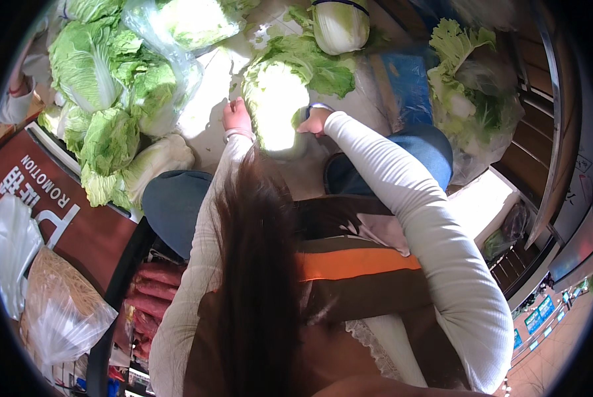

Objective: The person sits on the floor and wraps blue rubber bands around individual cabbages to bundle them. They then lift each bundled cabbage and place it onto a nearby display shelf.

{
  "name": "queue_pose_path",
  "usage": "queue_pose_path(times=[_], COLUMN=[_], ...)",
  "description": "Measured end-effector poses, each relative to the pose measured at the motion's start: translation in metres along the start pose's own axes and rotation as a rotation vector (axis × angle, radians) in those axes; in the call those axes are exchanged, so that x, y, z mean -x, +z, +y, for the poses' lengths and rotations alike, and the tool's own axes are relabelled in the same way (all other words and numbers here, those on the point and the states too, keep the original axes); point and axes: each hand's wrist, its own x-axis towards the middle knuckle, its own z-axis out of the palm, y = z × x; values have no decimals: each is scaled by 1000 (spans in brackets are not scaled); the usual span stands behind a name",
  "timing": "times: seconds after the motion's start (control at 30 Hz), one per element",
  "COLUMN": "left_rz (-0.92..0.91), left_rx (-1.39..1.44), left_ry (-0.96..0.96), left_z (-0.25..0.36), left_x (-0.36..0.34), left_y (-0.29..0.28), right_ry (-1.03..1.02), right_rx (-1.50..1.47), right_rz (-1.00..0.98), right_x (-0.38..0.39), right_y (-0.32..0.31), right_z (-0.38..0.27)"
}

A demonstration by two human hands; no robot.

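Observation:
A sunlit cabbage point(275, 99) lies on the white surface point(210, 86), between my two hands, with loose green leaves point(329, 76) behind it. My left hand point(237, 118) is just left of it, fingers curled; what they hold, if anything, is hidden. At its right side, my right hand point(315, 121) has its thumb near the cabbage and its other fingers curled beside a small dark object too unclear to name.
Cabbages point(98, 106) pile at left, another point(339, 26) behind. Right are a blue sheet point(402, 79) and bagged greens point(468, 132). My knees bound the space below. A red board point(58, 212), bags point(58, 311) and another person's hand point(20, 83) are at left.

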Motion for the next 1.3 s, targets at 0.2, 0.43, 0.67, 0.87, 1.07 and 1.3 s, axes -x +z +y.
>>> queue_pose_path(times=[0.2,0.43,0.67,0.87,1.07,1.3], left_rz=[8,-568,-384,-740,-866,-374], left_rx=[-112,317,-17,192,149,-29], left_ry=[880,714,1061,611,700,523], left_z=[68,136,160,152,128,68], left_x=[81,114,130,126,96,9], left_y=[-1,-15,-24,-25,-23,-60], right_ry=[-508,-823,-890,-874,-845,-514], right_rx=[-239,-578,-277,-128,-91,-300], right_rz=[267,63,327,328,254,143], right_x=[58,108,118,116,112,102], right_y=[-33,-46,-45,-46,-45,-68], right_z=[9,-2,-5,-2,0,7])
